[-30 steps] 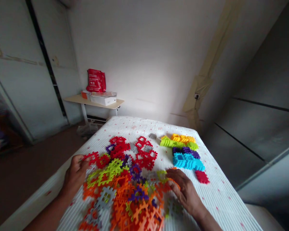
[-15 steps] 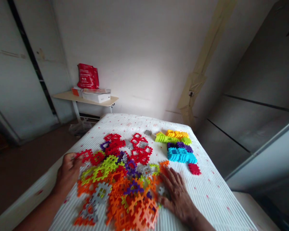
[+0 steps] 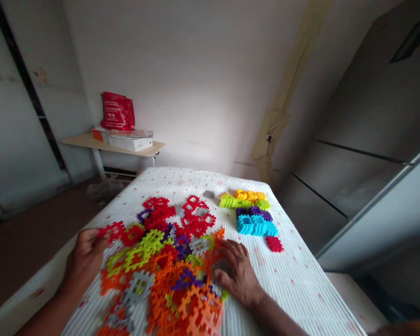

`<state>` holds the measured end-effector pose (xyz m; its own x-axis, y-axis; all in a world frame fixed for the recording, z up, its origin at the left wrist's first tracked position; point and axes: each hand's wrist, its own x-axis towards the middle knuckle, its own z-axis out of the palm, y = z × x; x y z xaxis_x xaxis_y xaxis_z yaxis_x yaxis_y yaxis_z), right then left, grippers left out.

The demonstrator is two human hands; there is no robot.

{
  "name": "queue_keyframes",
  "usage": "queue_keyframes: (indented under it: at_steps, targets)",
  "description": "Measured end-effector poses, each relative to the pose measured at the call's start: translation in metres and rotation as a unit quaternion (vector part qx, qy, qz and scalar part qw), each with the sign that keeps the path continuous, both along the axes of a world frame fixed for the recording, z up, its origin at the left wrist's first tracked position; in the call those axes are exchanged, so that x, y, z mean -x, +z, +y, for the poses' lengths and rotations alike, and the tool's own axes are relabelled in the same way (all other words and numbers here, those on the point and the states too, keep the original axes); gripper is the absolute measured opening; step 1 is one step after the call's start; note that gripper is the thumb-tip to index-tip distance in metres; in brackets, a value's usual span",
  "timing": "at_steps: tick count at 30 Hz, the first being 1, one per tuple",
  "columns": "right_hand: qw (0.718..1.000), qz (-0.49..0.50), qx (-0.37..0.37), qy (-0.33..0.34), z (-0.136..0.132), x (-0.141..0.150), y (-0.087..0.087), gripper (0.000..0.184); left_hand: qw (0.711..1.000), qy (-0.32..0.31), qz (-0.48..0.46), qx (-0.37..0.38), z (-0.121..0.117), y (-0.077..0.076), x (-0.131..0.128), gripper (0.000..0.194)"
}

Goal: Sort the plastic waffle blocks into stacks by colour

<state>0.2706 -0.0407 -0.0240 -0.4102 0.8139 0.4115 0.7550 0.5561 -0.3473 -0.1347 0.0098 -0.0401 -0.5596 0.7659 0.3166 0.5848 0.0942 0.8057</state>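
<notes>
Head view: the right hand [image 3: 236, 273] is sliding inward against the heap of plastic waffle blocks [image 3: 161, 266] at lower centre, fingers spread wide over orange pieces [image 3: 168, 284], while the left hand [image 3: 86, 261] is curling narrowly beside a red block [image 3: 114, 230] at the heap's left edge; any grip there cannot be told.

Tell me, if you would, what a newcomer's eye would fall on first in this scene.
The big heap of orange, red, lime and purple interlocking plastic blocks on the white ribbed bed stands out first, with the left hand and right hand at its edges. To its right lie neat stacks of yellow, lime, purple and cyan blocks. Farther back, a red bag stands on a small table.
</notes>
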Motion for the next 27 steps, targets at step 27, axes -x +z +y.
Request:
queue_keyframes:
  at_steps: [27]
  targets:
    - [0.938,0.322,0.132,-0.013,-0.031,0.026,0.037,0.036,0.803,-0.408,0.317,-0.299,-0.055,0.064,-0.204,0.022]
